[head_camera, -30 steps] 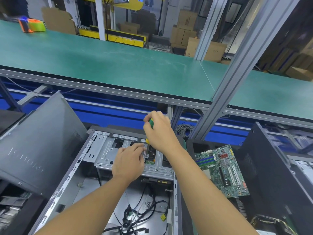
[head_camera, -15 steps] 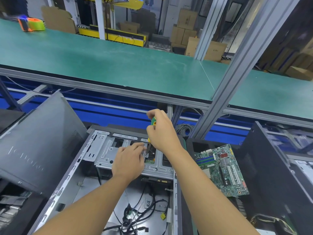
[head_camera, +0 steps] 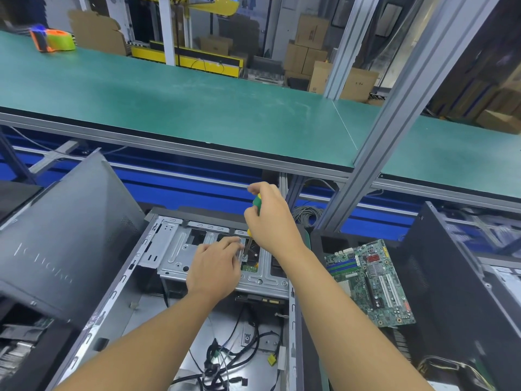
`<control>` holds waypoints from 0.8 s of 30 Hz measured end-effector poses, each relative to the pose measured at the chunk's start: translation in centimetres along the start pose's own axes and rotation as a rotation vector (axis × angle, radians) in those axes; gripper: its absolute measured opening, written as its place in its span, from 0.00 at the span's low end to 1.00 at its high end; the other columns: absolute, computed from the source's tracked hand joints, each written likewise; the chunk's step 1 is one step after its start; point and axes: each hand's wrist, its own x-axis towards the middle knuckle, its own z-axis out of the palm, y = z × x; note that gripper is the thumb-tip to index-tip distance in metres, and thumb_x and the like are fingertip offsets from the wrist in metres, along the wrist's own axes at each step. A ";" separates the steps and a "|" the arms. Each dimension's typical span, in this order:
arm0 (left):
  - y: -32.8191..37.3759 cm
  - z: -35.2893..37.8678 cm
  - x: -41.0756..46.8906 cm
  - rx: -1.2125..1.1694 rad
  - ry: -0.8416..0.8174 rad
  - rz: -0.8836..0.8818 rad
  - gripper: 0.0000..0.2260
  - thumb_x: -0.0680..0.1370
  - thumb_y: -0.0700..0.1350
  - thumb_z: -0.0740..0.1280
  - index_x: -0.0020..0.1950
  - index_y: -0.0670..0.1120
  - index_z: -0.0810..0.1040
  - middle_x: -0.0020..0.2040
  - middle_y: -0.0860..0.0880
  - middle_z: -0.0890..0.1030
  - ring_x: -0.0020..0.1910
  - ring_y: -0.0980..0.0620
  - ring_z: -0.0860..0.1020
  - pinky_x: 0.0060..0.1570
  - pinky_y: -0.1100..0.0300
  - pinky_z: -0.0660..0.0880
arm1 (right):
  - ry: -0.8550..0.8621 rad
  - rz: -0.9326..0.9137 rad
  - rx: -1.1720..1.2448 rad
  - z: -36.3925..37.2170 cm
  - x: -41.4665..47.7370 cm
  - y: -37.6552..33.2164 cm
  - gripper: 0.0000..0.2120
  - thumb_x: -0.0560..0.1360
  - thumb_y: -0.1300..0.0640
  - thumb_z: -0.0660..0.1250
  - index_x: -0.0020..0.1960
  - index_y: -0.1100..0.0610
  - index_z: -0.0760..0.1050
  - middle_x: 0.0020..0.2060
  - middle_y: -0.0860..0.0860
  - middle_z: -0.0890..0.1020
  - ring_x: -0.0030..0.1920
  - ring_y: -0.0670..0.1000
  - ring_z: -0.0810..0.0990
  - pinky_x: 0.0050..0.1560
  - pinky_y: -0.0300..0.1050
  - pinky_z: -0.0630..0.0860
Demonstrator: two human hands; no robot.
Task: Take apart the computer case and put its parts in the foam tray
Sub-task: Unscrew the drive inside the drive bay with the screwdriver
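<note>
computer case (head_camera: 118, 303) lies open on its side at the lower centre of the frame, so its metal drive cage (head_camera: 177, 256) faces up at the person. right hand (head_camera: 270, 221) curls round the green screwdriver (head_camera: 257, 203), held near upright so the tip bears down on a screw in the cage. left hand (head_camera: 214, 268) rests on the cage with bent fingers beside the tip, likely to steady it; whether they pinch the shaft i cannot tell. motherboard (head_camera: 372, 280) lies at the right, already out.

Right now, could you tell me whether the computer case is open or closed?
Open: the computer case has no side panel on, so the drive cage and cables show inside.
</note>
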 end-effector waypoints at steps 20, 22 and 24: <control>-0.1 0.2 -0.1 0.004 0.025 -0.002 0.13 0.77 0.45 0.62 0.58 0.54 0.81 0.64 0.61 0.78 0.56 0.60 0.78 0.58 0.58 0.68 | -0.127 -0.072 -0.255 -0.6 0.2 -0.8 0.07 0.82 0.52 0.61 0.59 0.50 0.68 0.52 0.47 0.71 0.49 0.54 0.73 0.44 0.50 0.72; -0.1 0.1 -0.1 0.009 0.017 -0.001 0.14 0.78 0.46 0.61 0.59 0.54 0.81 0.65 0.61 0.77 0.56 0.60 0.78 0.58 0.58 0.68 | -0.064 -0.122 -0.358 -0.5 0.3 -0.9 0.08 0.83 0.45 0.59 0.55 0.49 0.70 0.49 0.46 0.74 0.50 0.53 0.73 0.45 0.51 0.75; -0.1 0.1 -0.1 0.005 0.008 0.001 0.14 0.78 0.46 0.60 0.59 0.54 0.81 0.66 0.62 0.77 0.57 0.61 0.77 0.59 0.57 0.68 | -0.046 -0.131 -0.351 -0.4 0.5 -0.9 0.08 0.83 0.47 0.59 0.56 0.50 0.71 0.48 0.46 0.75 0.51 0.54 0.73 0.44 0.50 0.73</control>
